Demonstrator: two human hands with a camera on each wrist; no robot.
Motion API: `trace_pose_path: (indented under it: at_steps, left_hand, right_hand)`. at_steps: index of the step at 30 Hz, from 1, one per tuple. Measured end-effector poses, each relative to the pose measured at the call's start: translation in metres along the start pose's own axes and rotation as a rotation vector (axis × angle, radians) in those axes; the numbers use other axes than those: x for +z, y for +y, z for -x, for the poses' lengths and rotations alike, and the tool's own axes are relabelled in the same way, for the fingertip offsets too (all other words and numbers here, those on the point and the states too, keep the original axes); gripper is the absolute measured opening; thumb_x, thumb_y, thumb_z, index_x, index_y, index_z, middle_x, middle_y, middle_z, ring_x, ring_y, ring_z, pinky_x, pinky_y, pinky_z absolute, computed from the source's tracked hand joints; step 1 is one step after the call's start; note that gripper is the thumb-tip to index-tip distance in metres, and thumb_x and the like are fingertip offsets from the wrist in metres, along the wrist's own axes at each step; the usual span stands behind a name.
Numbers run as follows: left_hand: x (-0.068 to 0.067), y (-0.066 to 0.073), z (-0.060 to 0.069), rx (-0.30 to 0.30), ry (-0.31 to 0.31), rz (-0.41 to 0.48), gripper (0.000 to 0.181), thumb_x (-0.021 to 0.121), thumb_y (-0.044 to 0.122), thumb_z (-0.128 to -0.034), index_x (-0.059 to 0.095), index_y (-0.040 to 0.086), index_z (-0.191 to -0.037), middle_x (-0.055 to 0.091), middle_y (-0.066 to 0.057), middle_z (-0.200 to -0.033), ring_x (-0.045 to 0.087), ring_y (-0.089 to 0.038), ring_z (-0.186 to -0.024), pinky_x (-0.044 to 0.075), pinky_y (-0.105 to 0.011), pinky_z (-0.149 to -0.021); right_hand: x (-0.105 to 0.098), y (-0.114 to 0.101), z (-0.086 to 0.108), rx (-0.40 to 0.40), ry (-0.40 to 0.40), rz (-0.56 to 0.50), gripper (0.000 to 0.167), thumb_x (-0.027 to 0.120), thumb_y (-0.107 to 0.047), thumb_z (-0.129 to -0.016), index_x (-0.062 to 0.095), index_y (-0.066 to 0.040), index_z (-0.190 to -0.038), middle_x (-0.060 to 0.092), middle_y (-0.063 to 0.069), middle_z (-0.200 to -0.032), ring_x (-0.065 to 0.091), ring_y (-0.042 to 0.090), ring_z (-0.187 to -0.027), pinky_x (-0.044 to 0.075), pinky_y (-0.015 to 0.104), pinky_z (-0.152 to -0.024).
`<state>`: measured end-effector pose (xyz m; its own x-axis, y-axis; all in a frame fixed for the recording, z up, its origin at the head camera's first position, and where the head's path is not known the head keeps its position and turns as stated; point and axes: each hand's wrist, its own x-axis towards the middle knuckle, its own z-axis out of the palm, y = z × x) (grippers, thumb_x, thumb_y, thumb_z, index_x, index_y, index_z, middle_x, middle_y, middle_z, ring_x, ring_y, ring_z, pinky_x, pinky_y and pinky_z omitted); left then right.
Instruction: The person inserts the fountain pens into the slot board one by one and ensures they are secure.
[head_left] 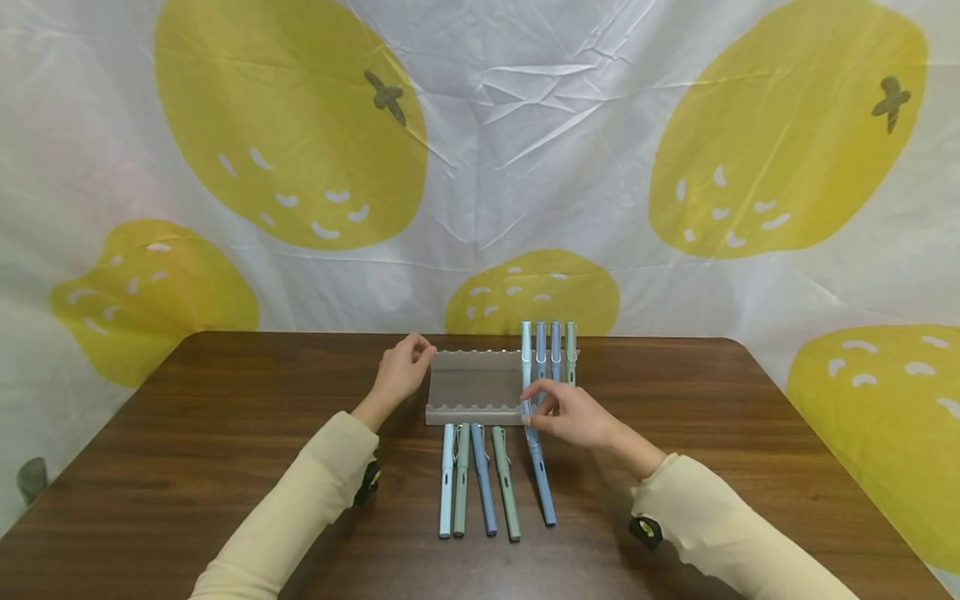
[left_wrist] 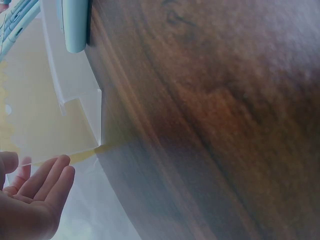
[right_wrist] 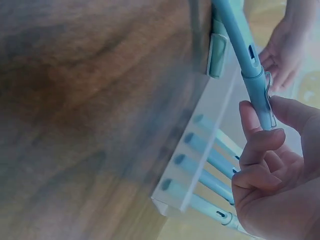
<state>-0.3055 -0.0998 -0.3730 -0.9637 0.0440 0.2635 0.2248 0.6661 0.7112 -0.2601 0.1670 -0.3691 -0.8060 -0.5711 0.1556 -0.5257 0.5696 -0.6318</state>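
My right hand [head_left: 573, 414] pinches a blue pen [head_left: 540, 479] near its clip end, between thumb and fingers. The pen slants down towards the near side of the table, in front of a clear pen rack [head_left: 472, 415] with notched edges. At the rack's back left corner, my left hand [head_left: 401, 367] holds the edge between thumb and index finger; its other fingers [left_wrist: 52, 182] stretch out. Several pens stand leaning in the rack's right end, among them a light blue pen [head_left: 527, 346] and a green pen [head_left: 572, 342].
In front of the rack lie several more pens: a light blue pen [head_left: 447, 483], a green pen [head_left: 461, 483], a blue pen [head_left: 483, 483] and another green pen [head_left: 506, 487]. Behind the brown wooden table [head_left: 300, 358] hangs a white cloth [head_left: 480, 192] with yellow fruit prints.
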Motion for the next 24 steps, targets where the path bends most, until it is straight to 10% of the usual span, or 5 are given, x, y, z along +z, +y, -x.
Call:
trace_pose_path:
  at_steps: [24]
  left_hand:
    - [-0.001, 0.001, 0.001, -0.005, -0.007, 0.005, 0.020, 0.049, 0.022, -0.0911, 0.055, 0.004, -0.096, 0.060, -0.013, -0.097, 0.057, -0.028, -0.092, 0.044, -0.041, -0.073]
  right_hand:
    - [-0.026, -0.012, -0.016, -0.014, 0.100, -0.061, 0.025, 0.060, -0.018, -0.085, 0.052, -0.011, -0.108, 0.062, 0.001, -0.075, 0.051, 0.018, -0.056, 0.040, 0.032, -0.051]
